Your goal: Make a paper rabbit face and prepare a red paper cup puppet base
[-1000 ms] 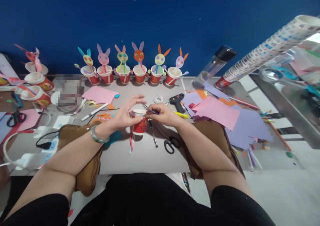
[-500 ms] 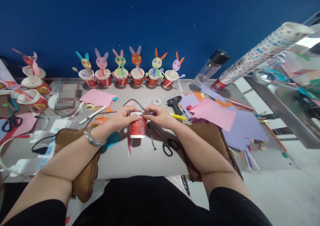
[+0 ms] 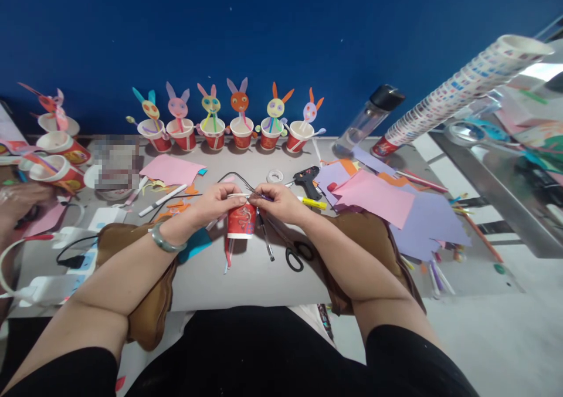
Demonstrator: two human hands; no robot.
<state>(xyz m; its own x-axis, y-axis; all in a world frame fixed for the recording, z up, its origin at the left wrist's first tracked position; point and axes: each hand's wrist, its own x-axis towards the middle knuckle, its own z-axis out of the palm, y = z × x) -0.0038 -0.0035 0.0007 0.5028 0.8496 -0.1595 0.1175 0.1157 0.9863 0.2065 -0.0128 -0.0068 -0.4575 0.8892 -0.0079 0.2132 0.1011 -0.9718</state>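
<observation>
Between both hands is a red paper cup (image 3: 240, 222) with a white rim and a printed pattern. My left hand (image 3: 217, 202) grips the cup's upper edge from the left, fingers closed. At the right of that edge, my right hand (image 3: 276, 202) pinches closely; whether a thin piece is also between its fingertips is hidden. Thin red and white strips (image 3: 228, 253) lie just below the cup. Beside it rests a pen (image 3: 265, 237), and black-handled scissors (image 3: 295, 257) lie to the right, partly under my right forearm.
Several cups with paper rabbit faces (image 3: 241, 133) line the blue wall. A black glue gun (image 3: 308, 181), tape roll (image 3: 275, 176), yellow cutter (image 3: 314, 203) and coloured paper (image 3: 378, 197) lie around. A tall cup stack (image 3: 461, 92) leans right. Another person's hand (image 3: 20, 202) is at far left.
Another person's hand has come into view at the far left, over the scissors there. My hands stay at the cup's edge, with hardly any shift.
</observation>
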